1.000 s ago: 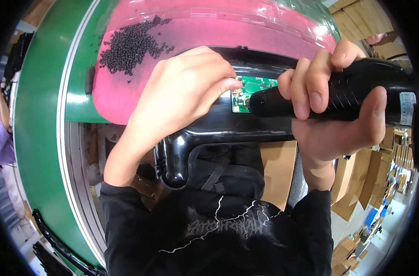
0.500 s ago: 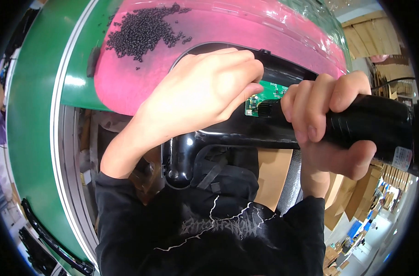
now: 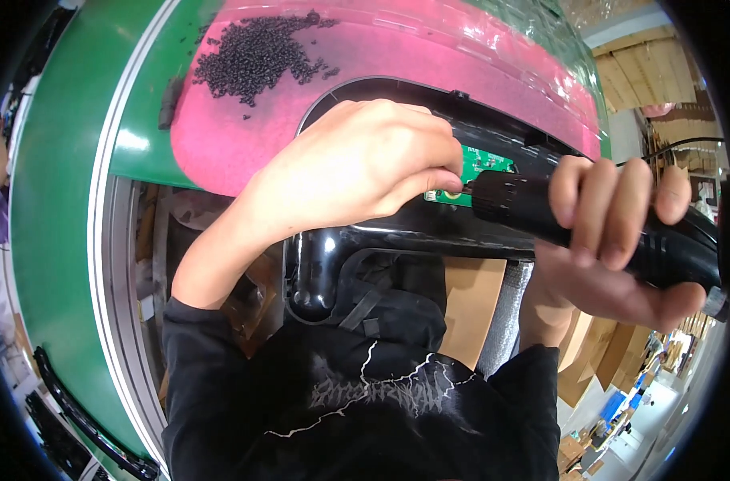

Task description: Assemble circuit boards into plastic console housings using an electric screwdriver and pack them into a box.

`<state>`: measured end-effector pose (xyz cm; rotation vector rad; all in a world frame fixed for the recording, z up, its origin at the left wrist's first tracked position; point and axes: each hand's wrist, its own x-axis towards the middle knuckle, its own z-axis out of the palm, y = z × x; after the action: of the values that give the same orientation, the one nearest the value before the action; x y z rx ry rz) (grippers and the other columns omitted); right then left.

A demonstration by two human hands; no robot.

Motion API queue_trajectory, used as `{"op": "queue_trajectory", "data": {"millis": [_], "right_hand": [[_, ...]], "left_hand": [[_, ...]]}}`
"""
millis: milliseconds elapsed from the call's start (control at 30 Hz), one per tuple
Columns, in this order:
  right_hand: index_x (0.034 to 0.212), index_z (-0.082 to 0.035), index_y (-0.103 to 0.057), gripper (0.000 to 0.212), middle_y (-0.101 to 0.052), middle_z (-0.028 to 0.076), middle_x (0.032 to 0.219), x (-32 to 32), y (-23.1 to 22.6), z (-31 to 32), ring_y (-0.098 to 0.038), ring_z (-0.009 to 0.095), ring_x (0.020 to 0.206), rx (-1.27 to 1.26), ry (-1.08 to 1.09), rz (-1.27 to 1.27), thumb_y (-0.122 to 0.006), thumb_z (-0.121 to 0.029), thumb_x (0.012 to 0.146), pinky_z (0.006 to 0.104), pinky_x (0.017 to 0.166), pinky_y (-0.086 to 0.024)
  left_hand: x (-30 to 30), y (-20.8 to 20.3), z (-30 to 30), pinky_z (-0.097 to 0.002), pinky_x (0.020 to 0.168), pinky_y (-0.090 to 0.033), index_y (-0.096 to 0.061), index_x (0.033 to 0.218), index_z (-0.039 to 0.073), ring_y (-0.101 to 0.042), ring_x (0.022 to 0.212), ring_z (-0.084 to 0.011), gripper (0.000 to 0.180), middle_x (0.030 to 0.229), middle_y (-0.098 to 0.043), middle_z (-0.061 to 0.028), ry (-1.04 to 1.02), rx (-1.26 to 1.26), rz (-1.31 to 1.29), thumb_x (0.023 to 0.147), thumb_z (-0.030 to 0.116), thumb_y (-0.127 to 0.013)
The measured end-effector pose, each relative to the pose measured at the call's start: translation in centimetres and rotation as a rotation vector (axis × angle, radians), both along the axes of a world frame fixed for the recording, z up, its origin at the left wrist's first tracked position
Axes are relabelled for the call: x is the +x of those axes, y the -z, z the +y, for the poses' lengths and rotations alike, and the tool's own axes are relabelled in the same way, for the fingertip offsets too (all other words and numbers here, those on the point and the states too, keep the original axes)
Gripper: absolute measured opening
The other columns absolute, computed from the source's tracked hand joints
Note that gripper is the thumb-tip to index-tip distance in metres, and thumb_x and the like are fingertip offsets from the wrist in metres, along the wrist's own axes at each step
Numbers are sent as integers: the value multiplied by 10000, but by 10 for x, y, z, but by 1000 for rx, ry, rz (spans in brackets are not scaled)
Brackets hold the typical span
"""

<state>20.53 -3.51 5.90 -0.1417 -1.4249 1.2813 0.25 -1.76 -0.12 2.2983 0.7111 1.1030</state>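
Observation:
My right hand (image 3: 609,220) is wrapped around a black electric screwdriver (image 3: 513,204), tilted with its nose toward the left. The short bit at its nose meets the fingertips of my left hand (image 3: 365,164), whose thumb and forefinger are pinched together. Whatever sits in that pinch is too small and too covered to make out. Beneath both hands is a green circuit board (image 3: 489,159), partly covered by the left fingers and the screwdriver. The board lies inside a long, glossy black plastic housing (image 3: 429,234) with a raised rim, which projects over the table's near edge.
A heap of small black screws (image 3: 257,58) lies on a pink mat (image 3: 221,152) on the green table (image 3: 52,240). Clear plastic (image 3: 533,56) stands at the far side. Cardboard (image 3: 469,301) and a black bag (image 3: 401,297) are below the housing.
My right hand has shifted right along with the screwdriver, uncovering its nose and bit. My left fingertips have moved slightly and now touch the bit's end.

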Motion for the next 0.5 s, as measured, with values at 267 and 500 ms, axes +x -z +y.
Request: {"op": "queue_trajectory", "data": {"millis": [267,500], "right_hand": [[936,-126,-487,436,-503,-56,611,0,-14,-5,-490,63,495,-18,87,215,-684,-449,718,234,585,-391],[997,-115,-502,511,-508,-63,622,-1,-8,0,-492,60,499,13,45,170,-702,-495,719,240,585,-400]], "left_hand": [[-2,-1,5,-331,639,-511,-656,861,-11,-641,726,-250,146,798,-661,-108,99,-76,-81,730,10,-715],[-4,-5,6,-330,634,-512,-655,826,-15,-635,725,-248,157,782,-654,-103,67,-39,17,708,33,-747]]}}
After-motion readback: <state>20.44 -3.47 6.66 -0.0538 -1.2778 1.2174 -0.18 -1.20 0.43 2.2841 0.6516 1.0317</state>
